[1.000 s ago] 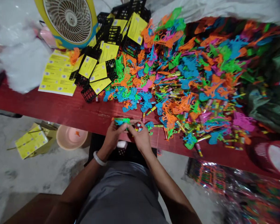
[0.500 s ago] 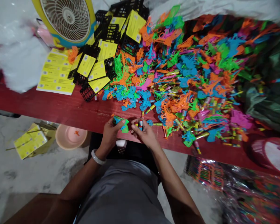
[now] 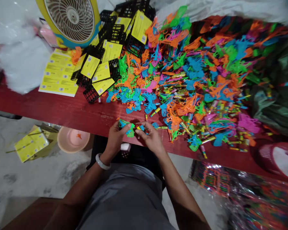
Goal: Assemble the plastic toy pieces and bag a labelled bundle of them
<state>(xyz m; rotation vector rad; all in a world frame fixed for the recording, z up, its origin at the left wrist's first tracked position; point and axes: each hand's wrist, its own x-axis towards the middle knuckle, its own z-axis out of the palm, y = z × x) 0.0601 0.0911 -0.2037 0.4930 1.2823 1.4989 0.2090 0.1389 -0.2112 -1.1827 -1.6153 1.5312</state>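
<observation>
My left hand [image 3: 114,136] is closed on small plastic toy pieces [image 3: 130,130] in green and blue, with a bit of orange at the far end. Their latticed, paddle-like ends stick out past my thumb. Close on its right, my right hand [image 3: 150,138] pinches small coloured tubes [image 3: 140,127] showing red, yellow and blue; the fingers partly hide them. Both hands are at the front edge of the red table [image 3: 91,118]. Beyond them spreads a big heap of similar plastic toy pieces [image 3: 192,67], mixed with small labelled tubes [image 3: 156,111].
A yellow fan [image 3: 73,17] stands at the back left, beside black plastic racks [image 3: 91,95] with yellow cards [image 3: 103,86]. A yellow printed sheet [image 3: 57,75] lies left of them. Below are a pink basin [image 3: 62,140] and bagged toys [image 3: 211,179]. A red basket [image 3: 266,153] sits right.
The tubes in my right hand have turned, showing yellow and blue now. My right fingers have shifted around them. My left hand keeps its hold; the whole view has moved slightly.
</observation>
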